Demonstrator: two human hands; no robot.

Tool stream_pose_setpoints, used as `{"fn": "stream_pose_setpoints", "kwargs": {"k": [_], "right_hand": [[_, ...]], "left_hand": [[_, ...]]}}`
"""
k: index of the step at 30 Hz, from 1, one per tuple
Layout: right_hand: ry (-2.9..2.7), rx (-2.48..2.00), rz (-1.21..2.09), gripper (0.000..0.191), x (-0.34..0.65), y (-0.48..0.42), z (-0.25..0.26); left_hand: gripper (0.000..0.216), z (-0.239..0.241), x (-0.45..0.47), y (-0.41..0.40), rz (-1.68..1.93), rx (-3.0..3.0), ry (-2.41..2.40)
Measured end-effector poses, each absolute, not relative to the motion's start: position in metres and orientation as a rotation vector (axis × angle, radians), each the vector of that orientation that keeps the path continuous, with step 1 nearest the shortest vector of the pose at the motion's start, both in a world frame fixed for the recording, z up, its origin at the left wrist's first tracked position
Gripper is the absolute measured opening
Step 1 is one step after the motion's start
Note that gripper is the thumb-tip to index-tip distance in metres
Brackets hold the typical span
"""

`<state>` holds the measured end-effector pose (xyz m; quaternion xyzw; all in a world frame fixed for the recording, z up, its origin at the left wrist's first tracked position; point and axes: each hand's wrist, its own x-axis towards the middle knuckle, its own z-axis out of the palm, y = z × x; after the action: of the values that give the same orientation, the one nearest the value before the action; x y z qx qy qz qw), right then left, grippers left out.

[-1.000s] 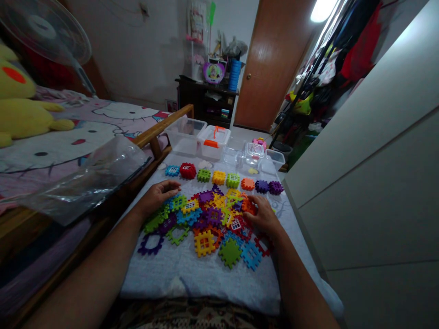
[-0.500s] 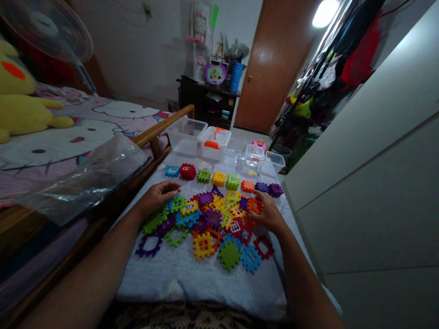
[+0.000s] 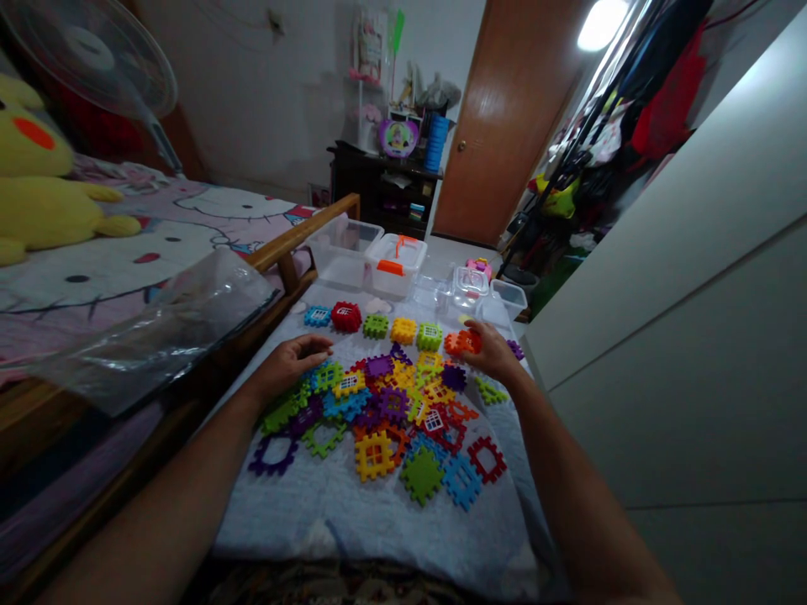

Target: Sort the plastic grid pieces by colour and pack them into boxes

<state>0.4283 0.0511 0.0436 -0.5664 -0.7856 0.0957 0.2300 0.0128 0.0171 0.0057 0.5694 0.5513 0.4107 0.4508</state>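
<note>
A heap of flat plastic interlocking tiles [image 3: 384, 407] in many colours lies on a white cloth [image 3: 353, 504] in front of me. Beyond it runs a row of stacked tiles: blue [image 3: 316, 316], red [image 3: 346, 316], green [image 3: 376, 325], yellow [image 3: 403, 329], green [image 3: 429, 335] and orange [image 3: 455, 342]. My left hand [image 3: 291, 361] rests with curled fingers at the heap's left edge, holding nothing I can see. My right hand [image 3: 493, 353] is at the row's right end, pinching an orange tile [image 3: 469, 340] against the orange stack; purple pieces [image 3: 515, 349] peek out behind it.
Clear plastic boxes [image 3: 344, 248], one with an orange latch [image 3: 396, 260], stand beyond the row. A crumpled clear bag [image 3: 164, 328] lies on the wooden bed frame [image 3: 296, 235] to the left. A white wardrobe [image 3: 681, 294] closes the right side. A fan [image 3: 94, 59] stands behind the bed.
My right hand picked an orange tile out of the heap's right side and carried it forward to the orange stack in the row. My left hand stayed put.
</note>
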Motion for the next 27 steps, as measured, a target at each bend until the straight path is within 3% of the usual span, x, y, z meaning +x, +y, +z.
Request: {"fn": "stream_pose_setpoints", "kwargs": {"k": [24,27], "right_hand": [[-2.337,-1.748,0.215,0.069,0.422,0.082,0.034],[-2.296,-1.646,0.173,0.054,0.417,0.067,0.043]], "left_hand": [[0.057,0.006,0.012,0.016,0.994,1.423,1.399],[0.056,0.003,0.011,0.018,0.995,1.429,1.387]]}}
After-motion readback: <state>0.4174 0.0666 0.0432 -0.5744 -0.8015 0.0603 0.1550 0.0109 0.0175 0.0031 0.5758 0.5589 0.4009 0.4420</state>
